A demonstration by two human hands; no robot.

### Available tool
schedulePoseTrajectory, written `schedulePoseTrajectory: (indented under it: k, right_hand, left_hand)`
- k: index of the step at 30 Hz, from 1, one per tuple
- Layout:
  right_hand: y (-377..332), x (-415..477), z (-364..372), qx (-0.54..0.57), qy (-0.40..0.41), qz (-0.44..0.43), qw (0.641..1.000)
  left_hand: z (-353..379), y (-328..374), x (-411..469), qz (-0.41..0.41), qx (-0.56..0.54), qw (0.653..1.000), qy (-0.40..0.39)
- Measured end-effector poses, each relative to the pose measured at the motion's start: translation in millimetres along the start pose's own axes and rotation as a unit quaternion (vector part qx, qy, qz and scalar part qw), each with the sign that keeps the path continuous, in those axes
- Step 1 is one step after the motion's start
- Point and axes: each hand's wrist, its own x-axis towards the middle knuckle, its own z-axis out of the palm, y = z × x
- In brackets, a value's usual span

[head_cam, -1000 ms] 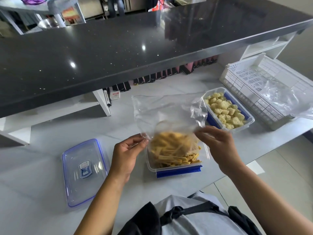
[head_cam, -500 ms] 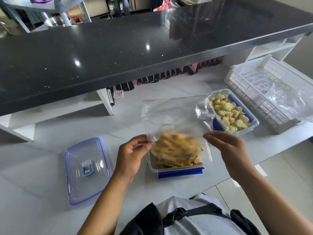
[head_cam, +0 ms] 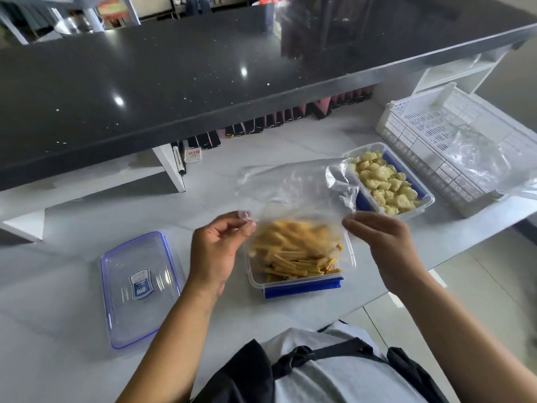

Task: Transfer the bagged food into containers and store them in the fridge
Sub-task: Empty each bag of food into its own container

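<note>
The bag (head_cam: 296,190) you hold is thin clear plastic, glossy and crinkled. The container (head_cam: 256,282) under it is stiff clear plastic, smooth, with a blue plastic clip (head_cam: 302,289) on its near side. The lid (head_cam: 139,289) toward the tabletop's near edge is glossy clear plastic too, blue at the rim. Your tabletop (head_cam: 72,257) looks smooth, pale and matt. The shelf (head_cam: 203,77) above is black, speckled and polished, with a dull metal front strip. The basket (head_cam: 421,126) at the right edge is white perforated plastic.
</note>
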Motion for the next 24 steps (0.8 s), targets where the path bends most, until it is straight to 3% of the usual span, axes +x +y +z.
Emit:
schedulePoseTrajectory:
  k: [3,7,12,16,21,24]
  right_hand:
    - [-14,1,-1,0.038,-0.031,-0.026,0.998]
    - [-5,-1,4,-0.016,-0.069,0.016,0.997]
    - [-8,-2,5,0.001,-0.03,-0.02,0.999]
    - [-21,0,8,0.042,-0.02,-0.061,0.997]
    - [-16,0,12,-0.005,0.0,-0.013,1.0]
    - [-21,-4,10,0.025,-0.009,-0.04,0.999]
  left_hand:
    - [-5,11,6,0.011,-0.015,1.0,-0.009]
    - [-14,-2,1,-0.068,-0.006,0.995,-0.074]
    - [-10,-1,-5,-0.066,-0.002,0.997,-0.044]
    - [-7,14,-4,-0.023,-0.025,0.997,-0.064]
    - [1,12,0,-0.043,-0.002,0.999,-0.031]
    - [-3,15,2,-0.017,-0.022,0.999,-0.024]
